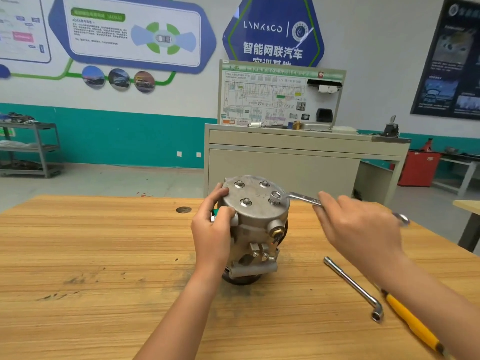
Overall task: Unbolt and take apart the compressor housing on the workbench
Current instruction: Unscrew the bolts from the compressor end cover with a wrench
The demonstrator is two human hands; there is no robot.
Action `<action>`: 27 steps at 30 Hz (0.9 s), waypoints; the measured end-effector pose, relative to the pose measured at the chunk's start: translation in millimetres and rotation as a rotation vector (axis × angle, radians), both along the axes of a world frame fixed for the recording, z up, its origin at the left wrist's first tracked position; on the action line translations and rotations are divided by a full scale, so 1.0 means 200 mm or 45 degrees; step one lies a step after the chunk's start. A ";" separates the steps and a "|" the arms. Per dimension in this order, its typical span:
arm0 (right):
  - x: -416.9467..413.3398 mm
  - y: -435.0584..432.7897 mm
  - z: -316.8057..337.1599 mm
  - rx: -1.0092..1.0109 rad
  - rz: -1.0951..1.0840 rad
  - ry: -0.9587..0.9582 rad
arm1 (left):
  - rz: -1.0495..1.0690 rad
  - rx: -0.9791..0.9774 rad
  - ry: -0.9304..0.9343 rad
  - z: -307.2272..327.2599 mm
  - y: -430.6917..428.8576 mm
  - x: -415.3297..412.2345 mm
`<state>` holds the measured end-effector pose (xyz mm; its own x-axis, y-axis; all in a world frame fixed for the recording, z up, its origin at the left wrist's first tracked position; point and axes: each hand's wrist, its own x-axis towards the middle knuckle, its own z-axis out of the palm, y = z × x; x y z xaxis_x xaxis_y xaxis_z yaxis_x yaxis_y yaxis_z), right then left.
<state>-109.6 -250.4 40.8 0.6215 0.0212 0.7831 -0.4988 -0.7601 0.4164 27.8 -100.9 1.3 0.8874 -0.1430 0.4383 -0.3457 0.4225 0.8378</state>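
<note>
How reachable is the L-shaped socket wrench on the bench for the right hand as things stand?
Probably yes, once freed: the right hand holds the spanner engaged on the compressor housing. The L-shaped socket wrench lies uncovered on the bench beside that forearm.

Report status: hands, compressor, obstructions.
Left hand grips grey cast-metal compressor housing. Right hand holds silver ring spanner on top bolt. Silver L-shaped socket wrench lies aside; nothing blocking.
</note>
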 end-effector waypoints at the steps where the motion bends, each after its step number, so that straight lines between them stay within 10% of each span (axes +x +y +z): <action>1: 0.04 -0.10 0.00 -0.055 0.133 -0.035 | -0.008 -0.015 -0.001 0.00 0.00 0.00; 11: 0.66 -0.16 0.29 -0.371 0.587 0.059 | -0.030 -0.007 -0.019 0.02 -0.03 0.00; 16: 0.42 -0.07 0.37 0.528 0.481 -0.509 | -0.026 0.013 0.005 0.01 0.01 0.01; 27: -0.08 0.18 0.10 0.246 -0.311 0.483 | 0.040 0.012 -0.053 -0.02 -0.01 0.01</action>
